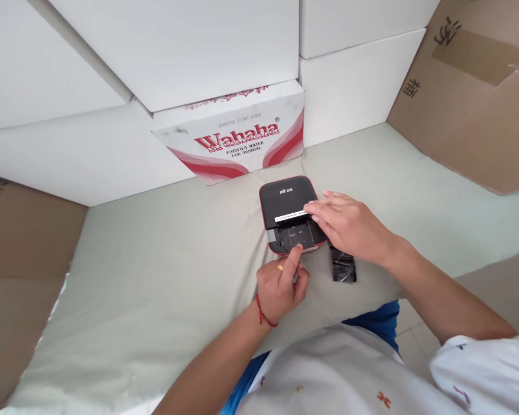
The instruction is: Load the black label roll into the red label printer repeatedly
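Observation:
A flat, black, square-shaped device [289, 196] with rounded corners and a red edge lies on the cloth-covered surface. A white warning strip [290, 216] runs across it above a recessed dark panel [297, 235]. My left hand [283, 282], with a ring and a red string bracelet, touches the panel's near edge with its outstretched index finger; the other fingers are curled, nothing visible in them. Stretched fingers of my right hand [346, 225] rest on the device's right side, covering that edge. Just below my right hand lies a small black piece in clear wrap [343, 268], partly hidden.
Behind the device stands a white and red Wahaha water carton [242, 138] against white boxes [350, 98]. Brown cardboard boxes flank the surface at left [26, 276] and right [471, 109]. The greenish-grey cloth [164, 271] has wrinkles near the device.

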Demonstrator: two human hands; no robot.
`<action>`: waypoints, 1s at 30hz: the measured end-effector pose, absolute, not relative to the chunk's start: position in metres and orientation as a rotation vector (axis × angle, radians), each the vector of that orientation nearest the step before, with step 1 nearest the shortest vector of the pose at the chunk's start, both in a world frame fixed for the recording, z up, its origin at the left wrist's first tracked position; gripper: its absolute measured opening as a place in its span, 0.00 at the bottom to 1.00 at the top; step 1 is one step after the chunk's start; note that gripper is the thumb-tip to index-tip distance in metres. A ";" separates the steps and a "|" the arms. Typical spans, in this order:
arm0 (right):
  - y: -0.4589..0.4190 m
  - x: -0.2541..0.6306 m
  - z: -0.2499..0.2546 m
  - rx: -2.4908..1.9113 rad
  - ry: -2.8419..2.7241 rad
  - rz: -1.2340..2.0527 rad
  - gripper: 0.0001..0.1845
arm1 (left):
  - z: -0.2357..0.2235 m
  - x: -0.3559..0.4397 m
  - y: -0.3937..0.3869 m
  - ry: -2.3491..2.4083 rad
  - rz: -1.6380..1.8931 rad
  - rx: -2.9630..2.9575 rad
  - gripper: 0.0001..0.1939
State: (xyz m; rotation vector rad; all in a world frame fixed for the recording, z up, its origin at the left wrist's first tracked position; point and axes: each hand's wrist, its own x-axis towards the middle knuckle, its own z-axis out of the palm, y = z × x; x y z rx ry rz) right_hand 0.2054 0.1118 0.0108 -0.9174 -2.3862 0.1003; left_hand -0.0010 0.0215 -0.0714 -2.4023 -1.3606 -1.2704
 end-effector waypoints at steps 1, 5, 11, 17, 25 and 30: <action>0.110 0.204 0.013 -0.948 -2.435 0.092 0.16 | -0.072 -0.001 0.022 -1.363 -1.269 -2.403 0.27; 0.107 0.198 0.031 -1.103 -2.624 0.072 0.17 | -0.072 0.000 0.022 -1.370 -1.261 -2.405 0.27; 0.102 0.192 0.043 -1.211 -2.764 0.009 0.17 | -0.071 -0.001 0.023 -1.356 -1.257 -2.423 0.28; 0.095 0.192 0.029 -1.213 -2.647 -0.094 0.17 | -0.069 -0.002 0.021 -1.376 -1.293 -2.429 0.27; 0.081 0.197 -0.001 -1.062 -2.344 0.127 0.19 | -0.066 -0.027 0.038 -1.785 -2.176 -1.985 0.17; 0.060 0.197 -0.016 -0.857 -2.335 0.203 0.21 | -0.069 -0.042 0.069 -2.040 -2.783 -1.822 0.21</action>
